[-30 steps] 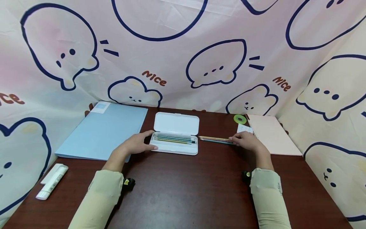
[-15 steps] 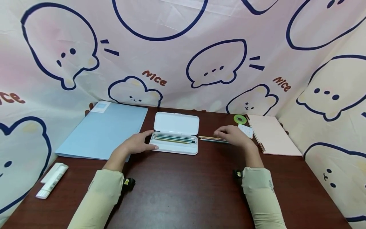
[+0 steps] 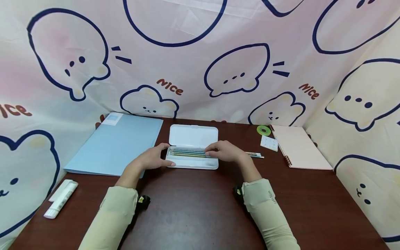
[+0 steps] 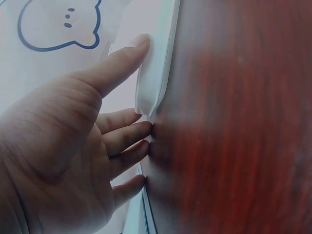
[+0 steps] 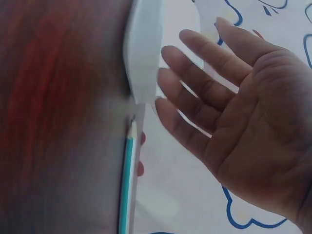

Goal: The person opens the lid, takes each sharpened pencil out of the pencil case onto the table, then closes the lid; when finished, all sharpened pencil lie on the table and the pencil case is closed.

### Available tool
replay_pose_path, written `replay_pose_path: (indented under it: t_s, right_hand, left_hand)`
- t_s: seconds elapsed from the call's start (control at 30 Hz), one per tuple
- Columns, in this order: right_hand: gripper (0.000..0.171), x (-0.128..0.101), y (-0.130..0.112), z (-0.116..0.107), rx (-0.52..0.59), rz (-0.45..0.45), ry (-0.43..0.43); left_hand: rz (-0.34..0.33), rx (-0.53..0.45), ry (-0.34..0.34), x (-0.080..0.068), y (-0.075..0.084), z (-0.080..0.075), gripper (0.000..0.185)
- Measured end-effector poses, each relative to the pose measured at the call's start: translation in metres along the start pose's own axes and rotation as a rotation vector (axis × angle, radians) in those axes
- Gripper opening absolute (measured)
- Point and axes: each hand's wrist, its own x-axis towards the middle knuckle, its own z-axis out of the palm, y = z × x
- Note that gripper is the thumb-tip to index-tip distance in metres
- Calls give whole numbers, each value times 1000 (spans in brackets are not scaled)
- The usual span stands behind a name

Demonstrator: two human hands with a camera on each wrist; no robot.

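Note:
A white pencil case (image 3: 193,164) lies open at the middle of the dark wooden table (image 3: 193,215), its lid (image 3: 193,135) flat behind it. Several pencils (image 3: 187,153) lie in its tray. My left hand (image 3: 154,158) rests against the case's left end, thumb along the front edge and fingers fairly straight. My right hand (image 3: 223,151) hovers over the tray's right part. In the right wrist view this hand (image 5: 229,107) is spread with an empty palm beside the case (image 5: 144,48). Loose pencils (image 3: 257,155) lie on the table just right of it, and a teal one (image 5: 127,180) shows there too.
A blue folder (image 3: 115,142) lies at the left and a white glue stick (image 3: 60,198) near the left front edge. At the right are a pink spiral notebook (image 3: 300,147), a small white card (image 3: 268,143) and a green tape roll (image 3: 263,130). Printed cloth walls surround the table.
My right hand has moved left, from the loose pencils on the table to above the right part of the open case. The left hand has stayed at the case's left end.

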Motion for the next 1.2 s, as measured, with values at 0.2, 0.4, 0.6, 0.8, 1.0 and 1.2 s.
replay_pose_path:
  t_s: [0.2,0.4,0.6,0.8,1.0,1.2]
  right_hand:
    - [30,6,-4,9,-48,17,-63]
    - [25,13,-5,15,-73,22,-65]
    - [22,15,-4,17,-63,36,-62]
    - [16,13,-10,18,-77,41,-41]
    - [16,12,-16,19,-86,35,-51]
    - [14,12,-16,22,-96,41,-59]
  left_hand:
    - [3,14,-9,1,-1,-1,93]
    - [30,29,-21,2,-1,0,97]
    - [33,27,-17,2,1,1,98]
    - [8,39,-16,1,3,1,99]
    - [4,39,-11,0,3,0,99]
    - [8,44,-15,2,2,0,99]
